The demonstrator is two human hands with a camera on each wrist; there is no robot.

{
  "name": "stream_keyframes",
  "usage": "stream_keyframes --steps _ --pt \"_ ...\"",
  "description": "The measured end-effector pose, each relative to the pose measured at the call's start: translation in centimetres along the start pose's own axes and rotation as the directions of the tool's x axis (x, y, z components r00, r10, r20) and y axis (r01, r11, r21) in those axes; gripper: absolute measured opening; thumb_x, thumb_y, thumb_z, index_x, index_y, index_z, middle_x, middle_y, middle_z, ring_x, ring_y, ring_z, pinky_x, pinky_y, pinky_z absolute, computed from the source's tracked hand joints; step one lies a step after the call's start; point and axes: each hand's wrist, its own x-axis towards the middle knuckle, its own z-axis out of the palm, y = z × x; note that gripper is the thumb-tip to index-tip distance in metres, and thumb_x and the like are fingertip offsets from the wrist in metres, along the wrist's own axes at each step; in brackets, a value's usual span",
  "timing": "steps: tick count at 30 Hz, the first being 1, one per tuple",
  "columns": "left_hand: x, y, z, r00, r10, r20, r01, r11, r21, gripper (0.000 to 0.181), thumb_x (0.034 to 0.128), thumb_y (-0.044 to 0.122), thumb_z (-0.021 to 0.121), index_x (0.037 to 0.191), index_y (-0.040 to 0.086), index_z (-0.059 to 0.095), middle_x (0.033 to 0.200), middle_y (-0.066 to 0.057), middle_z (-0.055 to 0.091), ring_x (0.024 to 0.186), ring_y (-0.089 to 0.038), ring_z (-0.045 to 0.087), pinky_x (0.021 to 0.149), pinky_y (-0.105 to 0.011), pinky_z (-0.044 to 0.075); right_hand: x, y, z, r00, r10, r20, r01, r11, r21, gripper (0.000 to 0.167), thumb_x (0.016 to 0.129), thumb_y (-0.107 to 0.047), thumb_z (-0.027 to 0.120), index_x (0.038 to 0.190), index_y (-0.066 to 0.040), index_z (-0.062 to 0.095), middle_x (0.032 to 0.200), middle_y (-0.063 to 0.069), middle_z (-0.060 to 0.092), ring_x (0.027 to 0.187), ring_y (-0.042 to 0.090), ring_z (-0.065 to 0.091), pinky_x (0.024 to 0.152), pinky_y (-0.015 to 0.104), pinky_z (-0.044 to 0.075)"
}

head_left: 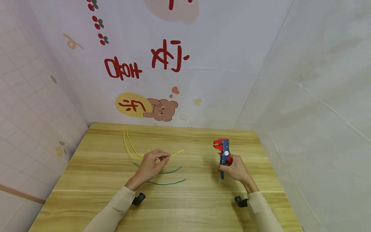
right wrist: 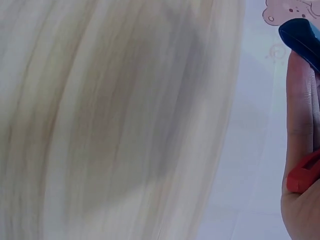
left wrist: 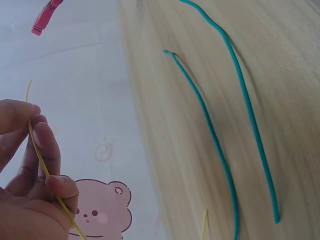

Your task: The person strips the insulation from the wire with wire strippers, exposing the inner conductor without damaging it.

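My left hand (head_left: 150, 165) pinches a thin yellow wire (head_left: 177, 153) between thumb and fingertips. The wire's short end points right, while its long part loops back to the far left. In the left wrist view, the yellow wire (left wrist: 40, 155) also runs across the palm. My right hand (head_left: 239, 169) grips a blue and red wire stripper (head_left: 225, 151) by its handles, its head upward and its mouth facing left. Two green wires, a farther one (head_left: 172, 171) and a nearer one (head_left: 167, 184), lie below the left hand, which partly hides them. Only part of the wire stripper (right wrist: 302, 40) appears in the right wrist view.
The wooden table (head_left: 185, 206) has a white printed cloth (head_left: 220, 96) behind it and more cloth at both sides. Black wrist-worn pieces (head_left: 139, 198) show at both wrists. A gap of table lies between the hands.
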Motion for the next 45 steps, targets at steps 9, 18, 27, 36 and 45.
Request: stream_keyframes --steps 9,18,27,36,45 --pt "0.1 0.6 -0.4 1.0 0.022 -0.002 -0.022 1.0 -0.01 0.013 0.104 0.005 0.081 0.115 0.006 0.088 0.104 -0.002 0.082 0.087 -0.01 0.07 0.079 -0.026 0.057 -0.4 -0.6 0.3 0.998 -0.029 0.058 0.023 0.994 0.108 0.022 0.102 -0.013 0.085 0.114 0.002 0.075 0.097 0.018 0.086 0.09 0.029 0.085 0.084 0.025 0.061" --pt "0.1 1.0 -0.5 0.999 0.038 -0.002 -0.038 0.999 -0.027 0.013 0.1044 0.005 0.08 0.114 0.008 0.088 0.103 -0.001 0.082 0.086 -0.009 0.069 0.077 -0.024 0.055 -0.6 -1.2 0.5 0.994 -0.037 0.099 0.014 0.975 0.222 0.035 0.105 -0.021 0.084 0.122 0.007 0.073 0.113 0.034 0.082 0.1 0.038 0.086 0.086 0.033 0.069" --pt "0.2 1.3 -0.8 0.999 0.033 0.015 -0.033 0.999 -0.034 0.014 0.1051 0.007 0.08 0.116 0.01 0.088 0.105 0.002 0.083 0.088 -0.008 0.068 0.075 -0.023 0.051 -0.9 -1.9 1.0 0.986 -0.112 0.124 0.077 0.963 0.257 0.032 0.109 -0.021 0.078 0.127 0.005 0.073 0.112 0.032 0.082 0.102 0.05 0.081 0.086 0.037 0.07" --pt "0.3 1.6 -0.9 0.999 0.045 0.004 -0.045 0.998 -0.042 0.014 0.1049 0.007 0.081 0.115 0.011 0.088 0.103 0.002 0.082 0.087 -0.008 0.067 0.075 -0.024 0.054 -0.8 -2.0 1.6 0.988 -0.105 0.115 0.073 0.965 0.252 0.026 0.115 -0.02 0.07 0.135 -0.004 0.074 0.112 0.036 0.078 0.098 0.028 0.08 0.097 0.031 0.065" --pt "0.5 2.0 -1.0 0.999 0.037 -0.03 -0.038 0.999 -0.015 0.011 0.1043 0.007 0.081 0.113 0.013 0.085 0.095 0.006 0.079 0.087 -0.006 0.068 0.078 -0.026 0.057 -0.9 -2.4 2.0 0.976 -0.095 0.195 0.013 0.922 0.386 0.031 0.12 -0.026 0.06 0.14 -0.003 0.061 0.112 0.021 0.073 0.101 0.041 0.076 0.099 0.046 0.067"
